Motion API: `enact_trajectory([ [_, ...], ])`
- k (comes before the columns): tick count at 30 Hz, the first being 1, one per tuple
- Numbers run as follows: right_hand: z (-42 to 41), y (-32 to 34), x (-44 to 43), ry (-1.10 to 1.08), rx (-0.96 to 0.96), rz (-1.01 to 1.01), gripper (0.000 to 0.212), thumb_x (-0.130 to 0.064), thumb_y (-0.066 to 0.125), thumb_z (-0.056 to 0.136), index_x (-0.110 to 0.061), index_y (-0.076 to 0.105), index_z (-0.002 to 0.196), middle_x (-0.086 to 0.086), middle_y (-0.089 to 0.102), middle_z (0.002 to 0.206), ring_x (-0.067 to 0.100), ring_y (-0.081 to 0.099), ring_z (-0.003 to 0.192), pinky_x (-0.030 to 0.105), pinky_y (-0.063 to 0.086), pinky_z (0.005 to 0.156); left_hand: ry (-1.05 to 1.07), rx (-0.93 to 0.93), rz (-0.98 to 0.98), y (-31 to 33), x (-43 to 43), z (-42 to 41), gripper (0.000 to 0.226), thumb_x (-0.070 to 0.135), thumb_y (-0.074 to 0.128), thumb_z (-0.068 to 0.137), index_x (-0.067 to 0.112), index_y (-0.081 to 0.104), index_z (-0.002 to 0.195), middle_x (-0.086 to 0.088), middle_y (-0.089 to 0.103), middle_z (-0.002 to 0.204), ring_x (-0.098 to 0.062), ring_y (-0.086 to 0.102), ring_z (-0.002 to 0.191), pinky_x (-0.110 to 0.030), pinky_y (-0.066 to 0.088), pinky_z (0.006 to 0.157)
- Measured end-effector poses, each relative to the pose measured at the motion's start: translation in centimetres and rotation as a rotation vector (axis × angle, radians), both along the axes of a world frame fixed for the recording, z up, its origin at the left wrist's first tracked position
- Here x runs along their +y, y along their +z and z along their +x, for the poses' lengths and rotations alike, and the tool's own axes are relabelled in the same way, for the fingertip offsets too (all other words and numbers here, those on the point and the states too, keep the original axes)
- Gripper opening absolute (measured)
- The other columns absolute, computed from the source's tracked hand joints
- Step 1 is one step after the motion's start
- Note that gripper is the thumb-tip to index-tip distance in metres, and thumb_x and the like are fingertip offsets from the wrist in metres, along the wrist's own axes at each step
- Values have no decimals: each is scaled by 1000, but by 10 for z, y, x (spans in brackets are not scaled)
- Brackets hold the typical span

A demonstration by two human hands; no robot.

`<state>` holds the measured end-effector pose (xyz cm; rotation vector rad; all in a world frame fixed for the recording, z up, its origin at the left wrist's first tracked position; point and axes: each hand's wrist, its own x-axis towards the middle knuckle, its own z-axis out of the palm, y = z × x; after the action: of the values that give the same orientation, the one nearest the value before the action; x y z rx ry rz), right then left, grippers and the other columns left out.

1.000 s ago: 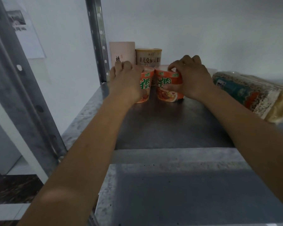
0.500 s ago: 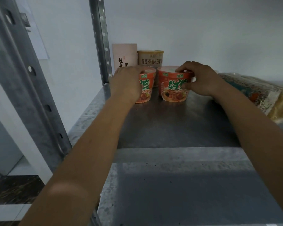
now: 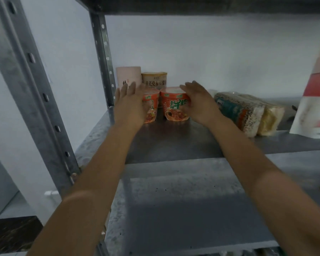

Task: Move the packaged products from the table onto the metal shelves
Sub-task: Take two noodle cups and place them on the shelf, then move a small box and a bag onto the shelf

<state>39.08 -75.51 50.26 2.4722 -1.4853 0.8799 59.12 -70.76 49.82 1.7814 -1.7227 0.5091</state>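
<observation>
Since the left cup (image 3: 152, 109) and right cup (image 3: 174, 106) stand upright, just apart, deep on the shelf (image 3: 174, 145), the left grip (image 3: 129, 106) is released, fingers straight before its cup. The right grip (image 3: 198, 104), also released, lies loosely against its cup. Best draw both straight back without nudging either.

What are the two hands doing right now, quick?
Left hand: open, fingers straight, at the left noodle cup.
Right hand: open, fingers fairly straight, touching the right noodle cup.

left hand (image 3: 130, 106) and right hand (image 3: 199, 105) reach forward side by side, fingers (image 3: 127, 89) loosely straightened.
</observation>
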Motion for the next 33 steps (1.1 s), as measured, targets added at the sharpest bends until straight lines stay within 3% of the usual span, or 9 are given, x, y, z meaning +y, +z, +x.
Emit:
enact_trajectory([
  [5, -28, -44, 102, 17, -246, -405, 49, -24, 58, 90, -9, 51, 137, 8, 43, 147, 26, 27, 143, 47, 20, 117, -90, 8, -327, -47, 85, -67, 53, 35, 39, 98, 9, 40, 145, -16, 32, 153, -35, 22, 143, -44, 7, 119],
  [8, -74, -79, 167, -134, -268, -394, 47, -25, 54, 89, -11, 54, 134, 6, 43, 147, 23, 27, 142, 47, 25, 115, -243, -27, -253, -98, 135, -142, 58, 32, 45, 94, 9, 35, 147, -17, 25, 155, -32, 16, 145, -45, 10, 119],
  [13, -170, -162, 284, -575, 49, 183, 51, -36, 66, 78, -20, 61, 126, 7, 49, 143, 25, 33, 140, 50, 36, 107, -590, -73, 248, -199, 212, -248, 64, 37, 47, 78, 10, 46, 137, -20, 47, 142, -33, 35, 133, -44, 20, 108],
  [17, -219, -216, 385, -731, 25, 798, 67, -42, 49, 95, -20, 21, 152, 3, 4, 161, 22, -7, 148, 50, 2, 117, -822, -274, 531, -269, 275, -300, 94, 47, 80, 57, 14, 42, 137, -14, 62, 127, -29, 51, 121, -40, 33, 98],
  [20, -230, -235, 438, -970, -27, 906, 69, -58, 63, 76, -17, 57, 132, 6, 46, 145, 19, 22, 140, 53, 31, 107, -963, -517, 844, -264, 305, -334, 97, 55, 62, 83, 19, 5, 152, -11, 23, 157, -25, 26, 144, -41, 26, 114],
  [22, -235, -247, 461, -1048, -37, 893, 71, -52, 62, 84, -15, 46, 142, 6, 34, 152, 23, 16, 144, 53, 21, 112, -1096, -563, 847, -260, 315, -354, 74, 51, 30, 100, 19, -12, 152, -5, -8, 161, -21, -4, 148, -38, 5, 120],
  [26, -250, -255, 503, -1248, -216, 935, 85, -56, 88, 48, -14, 68, 119, 8, 61, 129, 21, 51, 126, 49, 47, 96, -1230, -700, 822, -261, 328, -396, 71, 53, 22, 100, 18, -11, 152, -2, -11, 161, -20, -10, 148, -39, 1, 120],
  [30, -261, -269, 539, -1482, -403, 957, 71, -44, 40, 99, -19, 3, 154, 3, -4, 161, 21, -7, 148, 43, -2, 118, -1390, -871, 758, -272, 339, -433, 77, 64, 13, 95, 19, -9, 152, 0, -7, 161, -19, -6, 148, -38, 1, 120],
  [33, -260, -276, 563, -1669, -499, 965, 70, -46, 36, 100, -22, -3, 154, 0, -9, 161, 21, -10, 148, 43, -3, 118, -1521, -1032, 739, -273, 348, -456, 87, 68, -3, 89, 13, 26, 150, -6, 26, 156, -24, 27, 144, -45, 27, 114],
])
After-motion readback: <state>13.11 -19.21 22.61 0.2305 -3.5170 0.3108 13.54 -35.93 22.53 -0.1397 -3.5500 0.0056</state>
